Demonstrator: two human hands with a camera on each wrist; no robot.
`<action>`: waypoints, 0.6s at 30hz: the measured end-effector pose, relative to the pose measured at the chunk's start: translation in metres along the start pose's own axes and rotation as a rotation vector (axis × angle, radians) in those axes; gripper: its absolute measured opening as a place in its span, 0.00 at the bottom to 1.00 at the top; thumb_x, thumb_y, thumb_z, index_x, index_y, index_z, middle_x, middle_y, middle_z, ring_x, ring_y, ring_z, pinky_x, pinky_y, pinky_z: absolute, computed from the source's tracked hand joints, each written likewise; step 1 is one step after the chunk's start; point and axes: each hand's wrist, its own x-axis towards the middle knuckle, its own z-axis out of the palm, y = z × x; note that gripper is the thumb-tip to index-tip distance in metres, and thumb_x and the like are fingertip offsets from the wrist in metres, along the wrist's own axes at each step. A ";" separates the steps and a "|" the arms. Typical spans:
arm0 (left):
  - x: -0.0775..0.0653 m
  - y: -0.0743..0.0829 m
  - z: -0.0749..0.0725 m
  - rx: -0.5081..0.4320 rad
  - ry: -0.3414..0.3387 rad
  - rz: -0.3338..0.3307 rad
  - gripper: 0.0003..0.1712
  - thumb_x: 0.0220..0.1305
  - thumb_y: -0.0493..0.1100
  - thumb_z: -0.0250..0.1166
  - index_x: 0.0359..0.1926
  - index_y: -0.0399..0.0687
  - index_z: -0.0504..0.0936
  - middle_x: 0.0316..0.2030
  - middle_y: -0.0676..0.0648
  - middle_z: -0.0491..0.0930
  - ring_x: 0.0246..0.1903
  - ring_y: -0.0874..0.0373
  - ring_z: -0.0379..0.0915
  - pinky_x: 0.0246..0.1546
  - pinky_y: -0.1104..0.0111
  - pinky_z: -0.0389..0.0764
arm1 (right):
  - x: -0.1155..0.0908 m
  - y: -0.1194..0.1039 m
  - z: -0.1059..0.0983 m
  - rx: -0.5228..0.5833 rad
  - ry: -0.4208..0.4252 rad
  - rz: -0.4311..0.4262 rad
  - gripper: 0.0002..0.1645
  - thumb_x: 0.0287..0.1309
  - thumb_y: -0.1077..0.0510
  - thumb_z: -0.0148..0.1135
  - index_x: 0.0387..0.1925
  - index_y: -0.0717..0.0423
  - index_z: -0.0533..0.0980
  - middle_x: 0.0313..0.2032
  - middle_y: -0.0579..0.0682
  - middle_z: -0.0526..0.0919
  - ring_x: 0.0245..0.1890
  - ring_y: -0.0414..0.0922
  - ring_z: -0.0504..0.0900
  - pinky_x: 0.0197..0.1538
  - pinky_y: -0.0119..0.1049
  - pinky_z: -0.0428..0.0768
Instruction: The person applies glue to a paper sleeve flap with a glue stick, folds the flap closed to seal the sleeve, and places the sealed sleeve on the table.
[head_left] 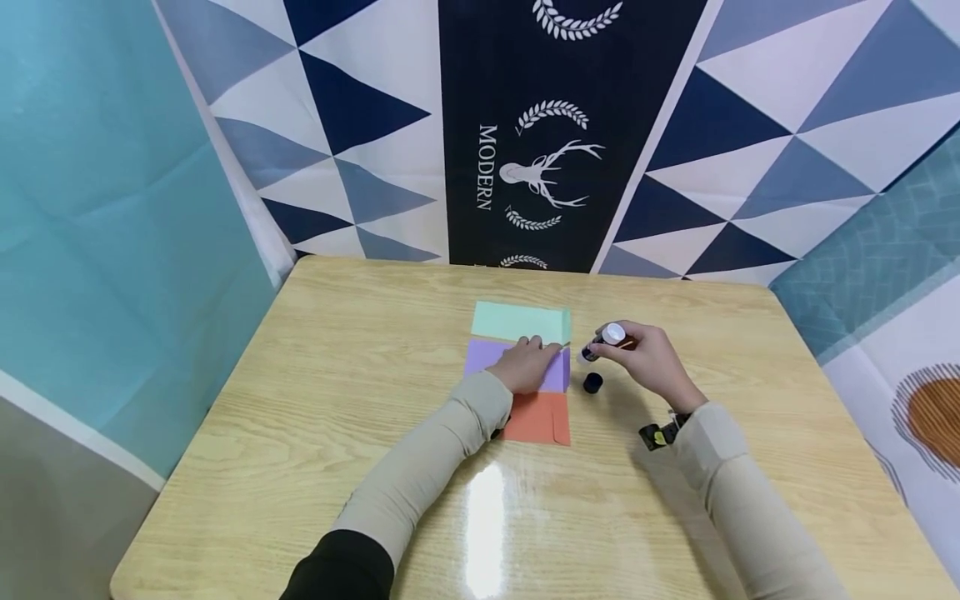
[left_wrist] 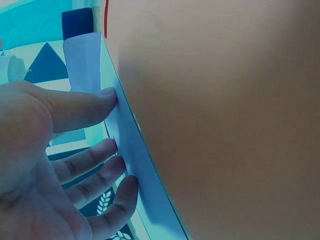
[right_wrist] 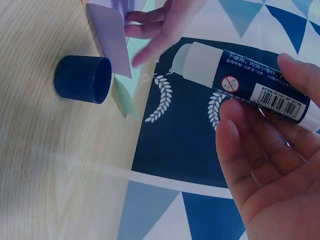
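My right hand (head_left: 651,363) holds a glue stick (right_wrist: 250,75) with a dark label and white ends, tilted just right of the paper pieces. Its cap is off and the pale glue tip (right_wrist: 181,57) shows. The dark cap (head_left: 592,383) stands on the table below it. My left hand (head_left: 528,367) rests on a purple folded paper (head_left: 480,355), fingertips at its upper part. In the right wrist view the purple flap (right_wrist: 110,40) at its right end stands raised. A mint green folded paper (head_left: 517,321) lies beyond and an orange-red one (head_left: 534,417) nearer, partly under the left forearm.
The wooden table (head_left: 337,375) reaches a wall with a triangle-patterned cloth (head_left: 375,108) at its far edge. A teal sheet (head_left: 97,192) hangs at the left. A dark band with a small device (head_left: 660,435) is on the right wrist.
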 end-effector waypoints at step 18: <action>0.000 0.005 0.002 0.098 -0.019 0.051 0.40 0.72 0.33 0.49 0.75 0.73 0.51 0.59 0.38 0.68 0.51 0.48 0.67 0.43 0.58 0.80 | -0.006 0.008 -0.004 0.012 0.030 -0.010 0.20 0.59 0.48 0.67 0.46 0.59 0.81 0.41 0.58 0.86 0.32 0.34 0.79 0.35 0.27 0.79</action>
